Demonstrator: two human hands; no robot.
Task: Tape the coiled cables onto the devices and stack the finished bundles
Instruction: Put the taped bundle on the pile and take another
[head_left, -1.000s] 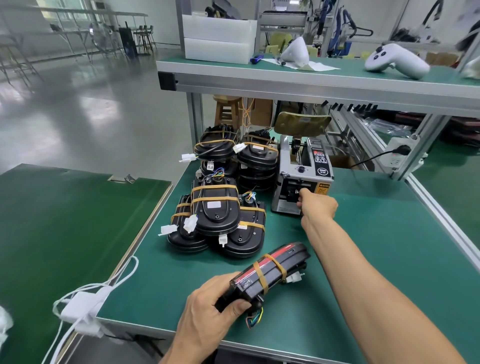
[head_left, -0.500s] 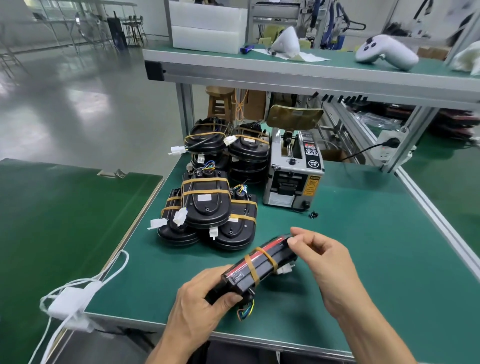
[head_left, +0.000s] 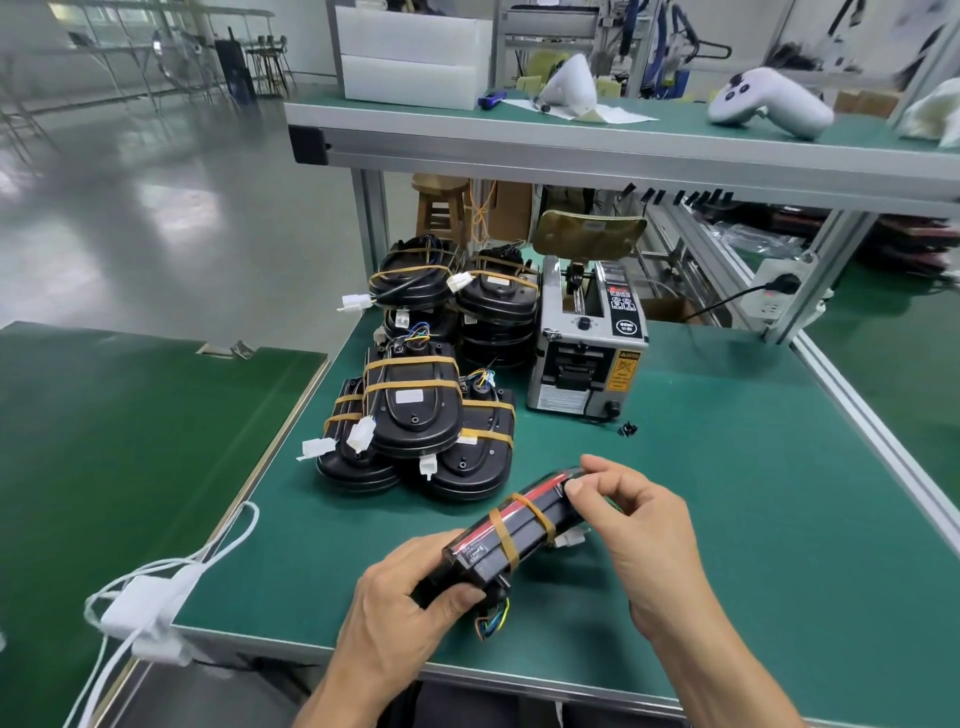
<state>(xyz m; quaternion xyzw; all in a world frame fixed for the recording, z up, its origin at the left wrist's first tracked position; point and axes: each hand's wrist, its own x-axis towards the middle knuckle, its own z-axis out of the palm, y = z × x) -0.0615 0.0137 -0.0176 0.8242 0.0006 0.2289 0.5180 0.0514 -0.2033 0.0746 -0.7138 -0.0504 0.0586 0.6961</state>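
Several finished bundles (head_left: 415, 410), black devices with cables strapped on by tan tape, already sit stacked in the middle of the head view, in two groups on the green table (head_left: 727, 493): a nearer heap and a farther pile beside the tape dispenser (head_left: 587, 343). I cannot count them exactly, since lower ones are hidden.

Low in the frame, one more device (head_left: 511, 527) is held tilted above the table. The left hand (head_left: 400, 618) has its grip wrapped round the near end, thumb on top. The right hand (head_left: 634, 525) pinches the far end, fingertips (head_left: 574, 486) pressed on the edge; whether a tape strip lies under them I cannot tell. Two tan bands already cross the device's middle.

My reading: taping on this piece is near done; stacking it is left. No untaped devices show.
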